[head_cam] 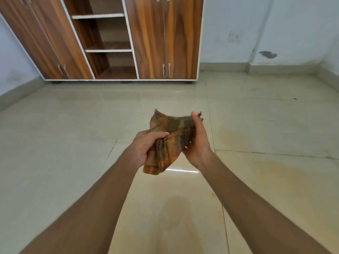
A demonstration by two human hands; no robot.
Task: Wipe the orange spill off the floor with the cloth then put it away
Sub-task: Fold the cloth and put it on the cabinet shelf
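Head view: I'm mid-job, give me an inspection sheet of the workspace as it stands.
Surface: tiled floor, glossy, with faint orange smears to the right of the hands.
Job's things: checked cloth, crumpled, held up off the floor between both hands.
Clutter: one small dark speck on the far-right tiles; otherwise nothing seen.
Hands: left hand grips the cloth's left side; right hand backs its right side, thumb up, fingers hidden.
Cables: nothing seen.
Surroundings: wooden wardrobe with an open shelf bay, a wall socket, and a dark mark on the wall.
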